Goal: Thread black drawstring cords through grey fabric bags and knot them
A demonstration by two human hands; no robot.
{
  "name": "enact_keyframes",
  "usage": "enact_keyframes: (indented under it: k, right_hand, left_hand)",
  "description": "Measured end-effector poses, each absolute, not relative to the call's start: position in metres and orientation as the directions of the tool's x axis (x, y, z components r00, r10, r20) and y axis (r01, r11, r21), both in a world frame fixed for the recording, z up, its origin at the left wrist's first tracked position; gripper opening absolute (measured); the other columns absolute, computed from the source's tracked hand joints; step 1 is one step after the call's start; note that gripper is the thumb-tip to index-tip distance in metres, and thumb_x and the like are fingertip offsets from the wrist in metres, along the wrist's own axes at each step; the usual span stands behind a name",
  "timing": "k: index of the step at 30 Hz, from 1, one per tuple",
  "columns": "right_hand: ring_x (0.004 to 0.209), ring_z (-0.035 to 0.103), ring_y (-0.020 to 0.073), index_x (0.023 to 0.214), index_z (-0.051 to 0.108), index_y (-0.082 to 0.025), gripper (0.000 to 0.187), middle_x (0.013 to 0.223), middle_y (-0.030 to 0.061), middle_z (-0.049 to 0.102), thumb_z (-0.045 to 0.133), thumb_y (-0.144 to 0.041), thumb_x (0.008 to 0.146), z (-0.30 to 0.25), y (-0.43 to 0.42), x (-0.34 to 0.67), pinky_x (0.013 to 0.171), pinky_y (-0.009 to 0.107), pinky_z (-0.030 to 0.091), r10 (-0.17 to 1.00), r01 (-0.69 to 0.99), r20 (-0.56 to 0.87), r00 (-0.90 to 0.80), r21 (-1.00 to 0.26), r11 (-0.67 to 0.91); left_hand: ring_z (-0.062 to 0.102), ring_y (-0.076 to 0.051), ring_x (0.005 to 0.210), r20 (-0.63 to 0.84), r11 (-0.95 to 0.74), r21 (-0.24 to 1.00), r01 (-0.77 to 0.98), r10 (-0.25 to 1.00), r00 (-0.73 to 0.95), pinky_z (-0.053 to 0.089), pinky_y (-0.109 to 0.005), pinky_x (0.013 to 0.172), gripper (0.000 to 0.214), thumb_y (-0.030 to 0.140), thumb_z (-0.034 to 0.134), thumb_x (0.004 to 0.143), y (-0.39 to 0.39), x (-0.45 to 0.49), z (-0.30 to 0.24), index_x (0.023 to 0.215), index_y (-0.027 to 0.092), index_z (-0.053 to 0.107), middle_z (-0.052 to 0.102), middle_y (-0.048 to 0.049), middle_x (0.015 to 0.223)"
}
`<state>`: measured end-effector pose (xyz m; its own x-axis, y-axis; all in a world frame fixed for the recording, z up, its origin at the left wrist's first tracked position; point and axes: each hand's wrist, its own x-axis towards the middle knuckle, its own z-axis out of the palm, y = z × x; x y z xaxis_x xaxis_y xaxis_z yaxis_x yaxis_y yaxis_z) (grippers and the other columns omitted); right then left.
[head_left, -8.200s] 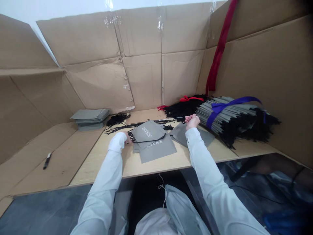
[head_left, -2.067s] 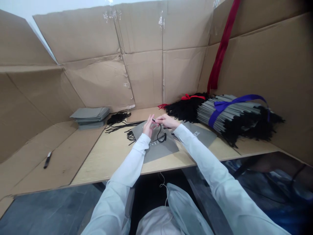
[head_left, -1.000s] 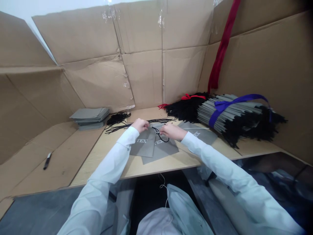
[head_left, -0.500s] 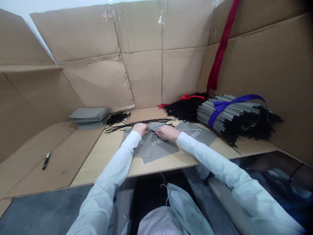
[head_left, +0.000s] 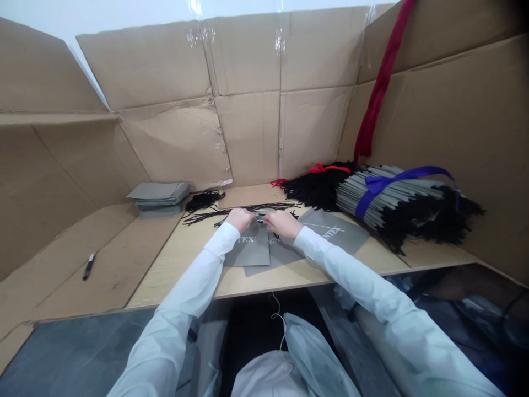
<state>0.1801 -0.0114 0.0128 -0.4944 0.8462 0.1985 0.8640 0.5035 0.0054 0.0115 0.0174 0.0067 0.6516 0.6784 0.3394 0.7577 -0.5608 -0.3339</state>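
At the top edge of a grey flat bag [head_left: 250, 255] with white lettering, my two hands are close together. My left hand [head_left: 241, 220] is closed, its fingertips pinching the bag's top edge. My right hand [head_left: 283, 223] pinches a black cord [head_left: 260, 221], which shows in the small gap between the fingertips. The fingers partly hide the cord and how it lies in the bag. More grey bags with the same lettering are fanned out beneath and to the right, among them a grey bag [head_left: 349, 234] under my right sleeve.
Loose black cords [head_left: 206, 215] lie behind my hands, beside a black cord bundle [head_left: 204, 200]. At left are a grey stack [head_left: 159, 198] and a marker [head_left: 88, 267]. A purple-tied grey bundle [head_left: 384, 193] and a red-tied black bundle [head_left: 316, 184] stand right. Cardboard walls [head_left: 248, 132] enclose the table.
My hands have come closer together at the bag's top edge. The cord loop that hung below my right hand is now mostly hidden. The front bag lies slightly further right, and the view has shifted slightly.
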Motion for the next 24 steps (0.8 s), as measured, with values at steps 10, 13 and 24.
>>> enact_keyframes:
  k: [10, 13, 24]
  right_hand:
    - [0.085, 0.054, 0.017, 0.086, 0.058, -0.017, 0.03, 0.087, 0.0098, 0.06, 0.031, -0.028, 0.081, 0.013, 0.003, 0.185, 0.07, 0.022, 0.035, 0.851, 0.87, 0.207, -0.482, -0.002, 0.493]
    - [0.083, 0.054, 0.0179, 0.086, 0.059, -0.017, 0.029, 0.085, 0.0105, 0.06, 0.032, -0.028, 0.08, 0.011, 0.004, 0.184, 0.069, 0.023, 0.036, 0.855, 0.871, 0.18, -0.487, 0.023, 0.491]
    - [0.079, 0.054, 0.0167, 0.082, 0.059, -0.014, 0.021, 0.083, 0.0114, 0.057, 0.039, -0.019, 0.076, 0.014, 0.004, 0.19, 0.066, 0.022, 0.037, 0.785, 0.795, 0.128, -0.606, 0.114, 0.596]
  left_hand:
    - [0.054, -0.015, 0.07, 0.385, -0.592, -0.307, 0.745, 0.639, 0.666, 0.038, -0.025, 0.061, 0.025, 0.018, 0.032, 0.078, 0.009, 0.004, -0.006, 0.087, 0.017, 0.055, 0.06, -0.0079, 0.075]
    - [0.054, -0.015, 0.069, 0.38, -0.588, -0.262, 0.765, 0.666, 0.642, 0.037, -0.026, 0.062, 0.027, 0.023, 0.03, 0.079, 0.005, 0.007, -0.006, 0.086, 0.016, 0.055, 0.059, -0.0097, 0.074]
    - [0.054, -0.013, 0.079, 0.422, -0.646, 0.006, 0.764, 0.694, 0.583, 0.036, -0.024, 0.073, 0.027, 0.03, 0.034, 0.079, 0.01, 0.02, -0.017, 0.086, 0.019, 0.058, 0.061, -0.0043, 0.083]
